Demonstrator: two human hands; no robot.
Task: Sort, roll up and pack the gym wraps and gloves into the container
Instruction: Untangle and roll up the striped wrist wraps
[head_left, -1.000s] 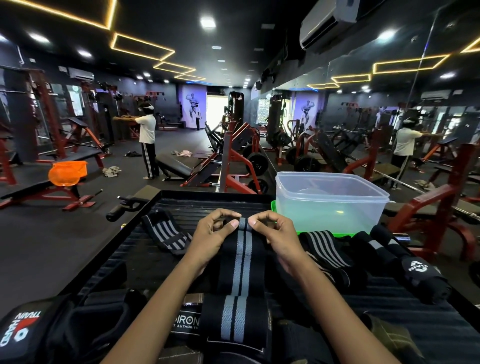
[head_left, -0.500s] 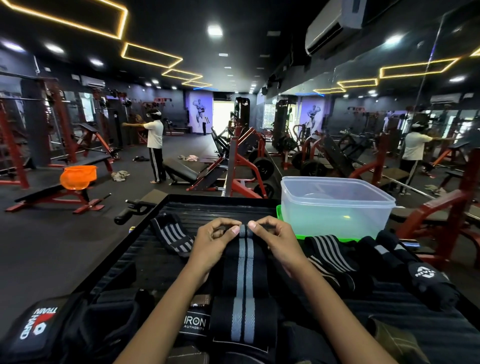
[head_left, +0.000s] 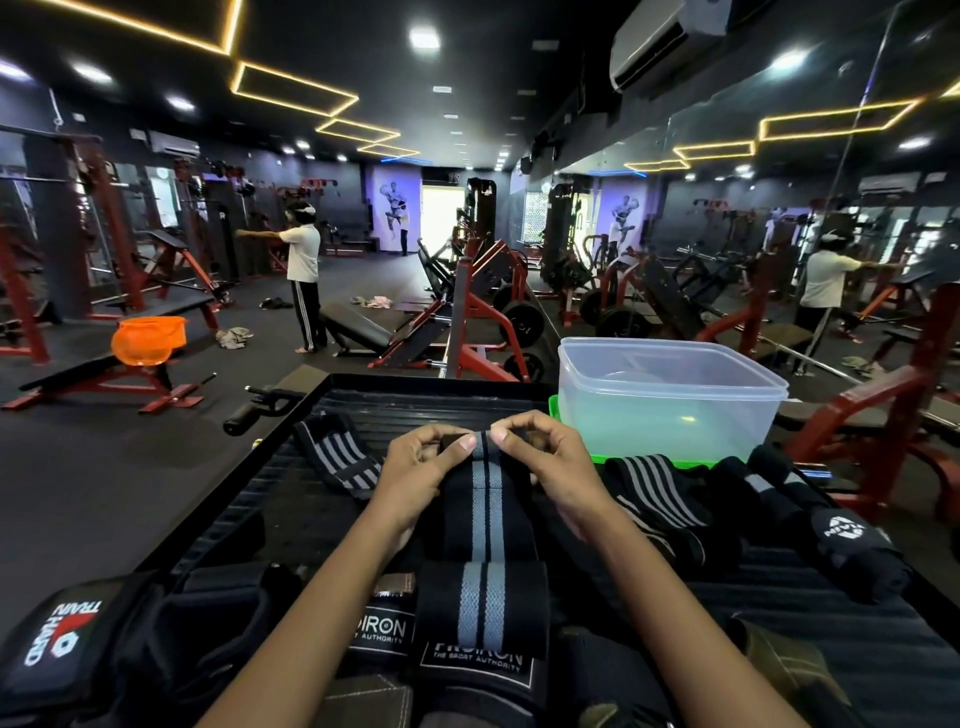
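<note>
A long black wrap with two grey stripes (head_left: 487, 512) lies stretched along the middle of the black ribbed platform (head_left: 291, 499). My left hand (head_left: 415, 467) and my right hand (head_left: 545, 467) pinch its far end from either side, thumbs and fingertips curled on the edge. A clear plastic container (head_left: 670, 395) stands at the back right on a green lid. Another striped wrap (head_left: 337, 457) lies left of my hands, and a further one (head_left: 660, 493) lies to the right. Black gloves sit at the near left (head_left: 67, 644) and at the right (head_left: 841, 540).
The platform has a raised rim along its far edge. Red and black gym machines and benches fill the floor beyond. A person in a white shirt (head_left: 304, 275) stands at the far left, near an orange tub (head_left: 148, 340) on a bench.
My hands hold the same pinch on the wrap's far end. The view has shifted slightly; nothing on the platform has moved.
</note>
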